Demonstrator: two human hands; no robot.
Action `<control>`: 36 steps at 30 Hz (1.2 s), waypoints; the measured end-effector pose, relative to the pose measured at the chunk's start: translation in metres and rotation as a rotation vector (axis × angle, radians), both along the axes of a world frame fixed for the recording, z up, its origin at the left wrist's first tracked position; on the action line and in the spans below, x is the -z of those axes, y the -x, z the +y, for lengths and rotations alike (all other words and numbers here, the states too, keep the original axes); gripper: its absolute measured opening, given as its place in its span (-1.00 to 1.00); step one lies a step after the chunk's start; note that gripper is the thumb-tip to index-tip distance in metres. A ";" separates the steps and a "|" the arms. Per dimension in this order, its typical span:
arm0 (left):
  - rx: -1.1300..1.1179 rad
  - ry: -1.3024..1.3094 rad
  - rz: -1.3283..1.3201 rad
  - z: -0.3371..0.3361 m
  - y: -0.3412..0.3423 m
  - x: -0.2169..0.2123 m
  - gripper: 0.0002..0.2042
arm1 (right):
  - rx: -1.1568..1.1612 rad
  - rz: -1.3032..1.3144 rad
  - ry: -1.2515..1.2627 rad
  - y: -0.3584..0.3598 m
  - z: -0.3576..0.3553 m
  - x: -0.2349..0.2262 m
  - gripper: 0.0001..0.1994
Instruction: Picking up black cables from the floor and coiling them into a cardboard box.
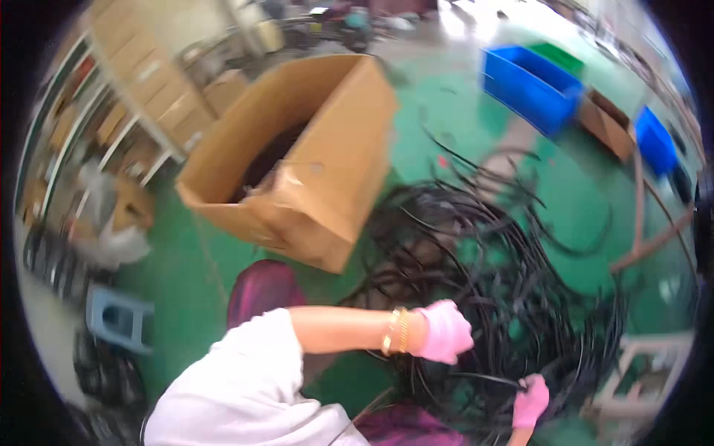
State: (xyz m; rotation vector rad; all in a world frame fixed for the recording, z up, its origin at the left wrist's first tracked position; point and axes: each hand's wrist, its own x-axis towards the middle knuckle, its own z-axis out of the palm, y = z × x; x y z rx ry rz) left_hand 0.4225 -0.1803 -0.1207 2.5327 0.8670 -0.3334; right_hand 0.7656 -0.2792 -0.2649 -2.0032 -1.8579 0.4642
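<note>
The right hand point(530, 400), in a pink glove, is gripping a black cable strand low in the view, and the left hand point(445, 331), also gloved, is closing its fingers on the cable bundle point(506, 275) lying on the green floor point(573, 201). The bundle is looking limp, springy, tangle-prone and fairly heavy, so gathered loops are offering the best hold. Beyond, a cardboard box point(327, 163) and blue bins point(532, 85) are standing.

Both pink-gloved hands, L point(446, 332) & R point(530, 401), grip black cables point(513, 282).
</note>
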 end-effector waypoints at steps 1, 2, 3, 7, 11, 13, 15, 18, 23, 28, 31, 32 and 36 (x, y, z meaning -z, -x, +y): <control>-0.060 -0.001 0.001 -0.001 0.006 0.003 -0.71 | 0.209 0.166 -0.035 0.004 0.007 0.010 -0.93; -0.112 -0.022 0.003 0.001 0.005 0.006 -0.69 | 0.079 0.119 -0.138 0.002 0.014 0.030 -0.94; -0.161 -0.041 0.007 0.001 0.006 0.009 -0.66 | -0.047 0.074 -0.242 0.002 0.026 0.048 -0.94; -0.258 -0.013 -0.136 -0.010 0.022 0.029 -0.62 | -0.323 -0.206 0.353 0.026 0.025 0.083 -0.61; -0.304 0.082 -0.195 -0.001 0.027 0.026 -0.65 | -0.353 -0.281 0.273 -0.008 0.001 0.096 -0.52; -0.337 0.022 -0.214 -0.003 0.034 0.022 -0.67 | -0.197 -0.319 0.597 0.014 -0.002 0.073 -0.67; -0.253 -0.005 -0.364 -0.008 0.040 0.010 -0.63 | -0.180 -0.481 0.587 0.002 -0.024 0.075 -0.74; -0.228 -0.018 -0.464 -0.017 0.064 0.012 -0.62 | -0.385 -0.629 0.745 0.044 -0.031 0.048 -0.74; -0.262 -0.024 -0.549 -0.014 0.076 -0.005 -0.71 | -0.265 -0.355 0.136 0.048 -0.011 0.011 -0.66; -0.298 -0.001 -0.577 0.020 0.110 -0.028 -0.70 | 0.397 0.652 -0.033 0.080 0.074 -0.125 -0.73; -0.401 -0.068 -0.650 0.033 0.110 -0.010 -0.72 | 0.493 0.966 -0.092 0.132 0.115 -0.211 -0.73; -0.401 -0.076 -0.779 0.035 0.109 0.004 -0.70 | 0.299 1.174 0.041 0.145 0.121 -0.230 -0.75; -0.405 0.119 -1.122 0.025 0.082 0.007 -0.65 | 0.091 1.695 0.283 0.181 0.133 -0.249 -0.81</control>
